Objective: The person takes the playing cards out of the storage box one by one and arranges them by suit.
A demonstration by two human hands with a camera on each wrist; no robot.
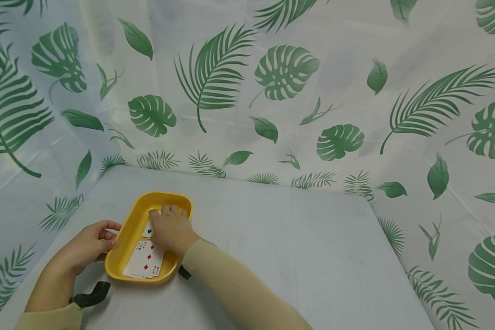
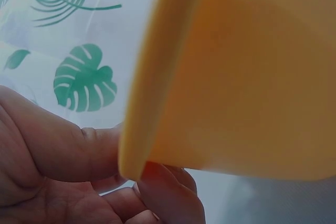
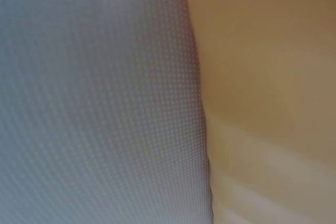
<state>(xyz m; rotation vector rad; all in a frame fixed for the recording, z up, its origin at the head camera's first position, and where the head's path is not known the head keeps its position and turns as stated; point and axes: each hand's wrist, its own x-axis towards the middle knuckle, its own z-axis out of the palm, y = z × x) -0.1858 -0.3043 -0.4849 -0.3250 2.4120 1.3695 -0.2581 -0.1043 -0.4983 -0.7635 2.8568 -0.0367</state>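
A yellow tray (image 1: 125,229) with rounded corners sits at the left of the table. My left hand (image 1: 91,243) grips its left rim. In the left wrist view, the thumb (image 2: 68,148) is on one side of the tray rim (image 2: 157,77) and curled fingers are on the other. My right hand (image 1: 171,228) reaches into the far half of the tray, thumb and bent fingers about a playing card (image 1: 147,230) with a black spade mark; most of that card is hidden under the hand. Nearer me lies a small pile of playing cards (image 1: 144,261), red diamonds showing on top.
The table (image 1: 297,247) has a pale cloth. Leaf-print curtains (image 1: 239,114) stand behind it and at both sides. Black wrist-camera parts (image 1: 91,295) show by the wrists. In the right wrist view, dotted cloth (image 3: 105,108) meets a blurred yellow-tan surface.
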